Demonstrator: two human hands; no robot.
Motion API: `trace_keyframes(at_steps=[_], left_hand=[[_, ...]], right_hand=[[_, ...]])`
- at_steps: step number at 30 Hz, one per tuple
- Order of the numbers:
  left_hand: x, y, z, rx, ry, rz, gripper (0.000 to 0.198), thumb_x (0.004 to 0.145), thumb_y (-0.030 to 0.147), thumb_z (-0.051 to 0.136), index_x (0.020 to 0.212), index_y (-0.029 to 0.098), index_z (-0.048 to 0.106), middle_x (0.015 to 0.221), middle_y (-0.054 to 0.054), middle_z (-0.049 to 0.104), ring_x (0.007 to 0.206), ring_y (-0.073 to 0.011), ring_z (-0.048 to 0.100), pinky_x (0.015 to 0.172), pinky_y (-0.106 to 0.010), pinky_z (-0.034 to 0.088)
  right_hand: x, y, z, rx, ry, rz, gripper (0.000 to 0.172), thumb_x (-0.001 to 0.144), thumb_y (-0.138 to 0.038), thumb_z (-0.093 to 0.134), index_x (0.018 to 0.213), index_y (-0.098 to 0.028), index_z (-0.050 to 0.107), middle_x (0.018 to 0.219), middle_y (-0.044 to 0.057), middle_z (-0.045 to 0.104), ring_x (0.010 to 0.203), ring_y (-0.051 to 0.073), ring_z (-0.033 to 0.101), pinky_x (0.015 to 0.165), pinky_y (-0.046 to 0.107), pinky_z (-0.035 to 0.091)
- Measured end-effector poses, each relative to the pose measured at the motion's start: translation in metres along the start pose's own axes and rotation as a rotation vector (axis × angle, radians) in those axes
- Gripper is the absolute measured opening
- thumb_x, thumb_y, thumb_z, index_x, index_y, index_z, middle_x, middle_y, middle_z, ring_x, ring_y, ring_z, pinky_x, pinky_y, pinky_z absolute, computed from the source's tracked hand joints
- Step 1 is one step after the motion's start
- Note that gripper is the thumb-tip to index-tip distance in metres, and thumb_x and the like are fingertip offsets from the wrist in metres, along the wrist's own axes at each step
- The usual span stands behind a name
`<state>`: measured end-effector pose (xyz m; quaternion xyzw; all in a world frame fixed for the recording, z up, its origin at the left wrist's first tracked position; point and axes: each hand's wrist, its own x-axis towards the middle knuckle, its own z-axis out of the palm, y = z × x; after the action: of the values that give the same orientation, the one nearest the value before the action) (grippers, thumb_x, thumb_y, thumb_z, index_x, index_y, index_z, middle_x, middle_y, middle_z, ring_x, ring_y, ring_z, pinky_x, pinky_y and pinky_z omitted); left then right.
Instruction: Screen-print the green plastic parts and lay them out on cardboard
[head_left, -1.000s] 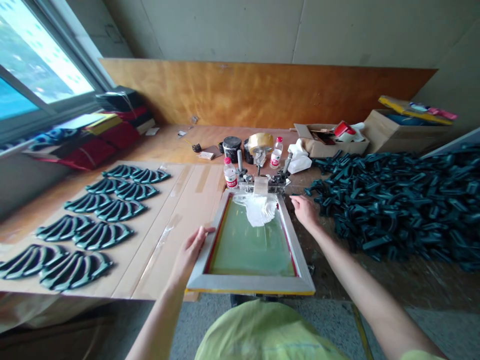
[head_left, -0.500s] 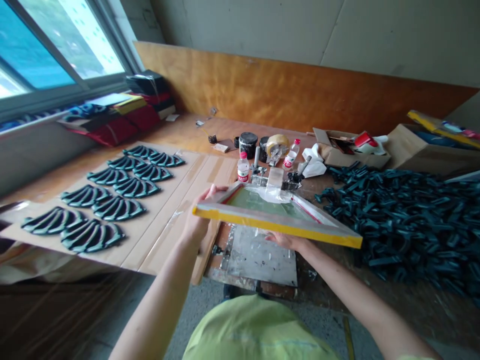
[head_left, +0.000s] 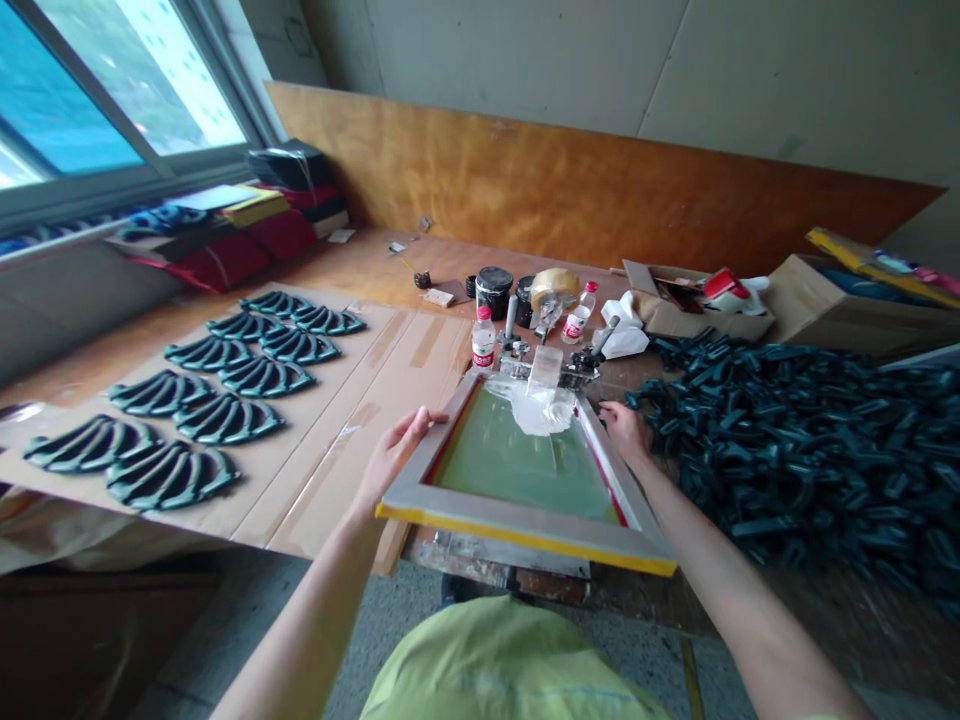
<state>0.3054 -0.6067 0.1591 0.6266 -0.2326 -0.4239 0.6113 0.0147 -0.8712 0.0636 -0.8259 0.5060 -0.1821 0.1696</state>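
A screen printing frame (head_left: 510,520) with green mesh lies lowered over the metal base plate, its front rail edged in yellow. White ink (head_left: 544,412) sits on the far part of the mesh, below a clamp (head_left: 547,365). My left hand (head_left: 397,450) is closed at the frame's left rail, fingers partly hidden. Beside the right rail, my right hand (head_left: 627,432) has its fingers loosely extended, the fingertips close to the rail; whether they touch it I cannot tell.
Dark green fan-shaped pieces (head_left: 176,470) lie in rows on a cardboard sheet (head_left: 300,490) at left. A large heap of dark green parts (head_left: 810,460) covers the right. Behind the frame stand bottles (head_left: 483,340), a black tub (head_left: 495,290), tape and a cardboard box (head_left: 697,320).
The frame's front edge has come down from a raised tilt, covering most of the plate. My right hand has moved out from beneath it to its right side. My left hand stays at the left rail.
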Motion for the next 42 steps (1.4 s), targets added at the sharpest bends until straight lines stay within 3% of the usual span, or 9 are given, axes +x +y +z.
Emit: trace_keyframes(at_steps=[2,7,13,17,23,30,35,38,42], left_hand=[[-0.008,-0.023,-0.007,0.035,-0.036,-0.101,0.052,0.071,0.062,0.067,0.098,0.018,0.068,0.07,0.001,0.065,0.055,-0.0131,0.057,0.049,-0.022,0.042],[-0.007,-0.094,-0.016,0.094,-0.023,-0.173,0.075,0.071,0.055,0.071,0.135,0.023,0.05,0.079,0.0,0.068,0.064,-0.0166,0.064,0.056,-0.025,0.049],[0.006,-0.132,-0.02,0.126,-0.019,-0.18,0.083,0.074,0.055,0.068,0.144,0.021,0.039,0.079,-0.002,0.067,0.06,-0.0158,0.062,0.054,-0.025,0.049],[0.007,-0.136,-0.022,0.092,-0.016,-0.206,0.081,0.072,0.055,0.07,0.14,0.019,0.045,0.081,-0.003,0.069,0.063,-0.0163,0.063,0.054,-0.024,0.049],[0.006,-0.136,-0.021,0.071,-0.018,-0.219,0.076,0.073,0.055,0.069,0.137,0.02,0.046,0.083,-0.003,0.07,0.065,-0.0171,0.064,0.057,-0.025,0.05],[0.002,-0.129,-0.019,0.077,0.014,-0.222,0.076,0.069,0.058,0.072,0.131,0.02,0.052,0.087,-0.005,0.072,0.064,-0.0185,0.065,0.056,-0.027,0.051],[0.0,-0.124,-0.017,0.061,0.02,-0.218,0.071,0.07,0.057,0.071,0.13,0.022,0.053,0.082,-0.003,0.071,0.063,-0.0179,0.066,0.057,-0.027,0.051],[-0.004,-0.112,-0.015,0.052,0.015,-0.23,0.074,0.069,0.055,0.073,0.132,0.021,0.052,0.082,-0.003,0.071,0.063,-0.0175,0.066,0.056,-0.027,0.051],[-0.01,-0.075,-0.015,0.045,-0.019,-0.246,0.079,0.067,0.054,0.075,0.136,0.024,0.049,0.08,-0.002,0.071,0.065,-0.0193,0.067,0.056,-0.027,0.051]], right_hand=[[0.011,-0.009,-0.009,0.029,0.073,-0.017,0.037,0.091,-0.029,0.046,0.12,-0.014,0.063,0.094,0.013,0.072,0.092,0.028,0.066,0.085,0.045,0.05],[0.028,-0.074,-0.008,0.006,0.115,-0.458,0.065,0.078,-0.025,0.069,0.139,-0.019,0.045,0.135,0.014,0.051,0.126,0.028,0.046,0.105,0.044,0.039],[0.035,-0.116,0.013,-0.296,-0.219,-0.365,0.022,0.078,-0.017,0.067,0.1,-0.017,0.065,0.093,0.011,0.068,0.092,0.026,0.061,0.081,0.034,0.047],[0.011,-0.106,0.02,-0.308,-0.269,-0.436,0.01,0.08,-0.013,0.06,0.086,-0.018,0.066,0.087,0.01,0.068,0.086,0.023,0.061,0.075,0.032,0.046],[-0.028,-0.083,0.001,-0.168,-0.392,-0.798,0.03,0.075,0.002,0.048,0.085,-0.019,0.066,0.084,0.006,0.066,0.088,0.02,0.058,0.078,0.029,0.043],[-0.027,-0.087,0.013,-0.149,-0.205,-0.66,0.019,0.081,-0.007,0.051,0.084,-0.019,0.065,0.086,0.007,0.065,0.089,0.022,0.056,0.08,0.033,0.043],[-0.054,-0.079,0.021,-0.121,-0.22,-0.76,0.023,0.087,-0.01,0.047,0.094,-0.019,0.067,0.092,0.008,0.067,0.093,0.022,0.057,0.084,0.033,0.044],[-0.033,-0.087,0.011,-0.08,-0.192,-0.668,0.018,0.087,-0.021,0.058,0.103,-0.022,0.067,0.096,0.006,0.069,0.092,0.021,0.06,0.084,0.032,0.045],[0.025,-0.106,-0.002,-0.044,-0.111,-0.433,0.057,0.08,-0.027,0.069,0.134,-0.031,0.051,0.111,0.003,0.069,0.095,0.021,0.063,0.082,0.031,0.047]])
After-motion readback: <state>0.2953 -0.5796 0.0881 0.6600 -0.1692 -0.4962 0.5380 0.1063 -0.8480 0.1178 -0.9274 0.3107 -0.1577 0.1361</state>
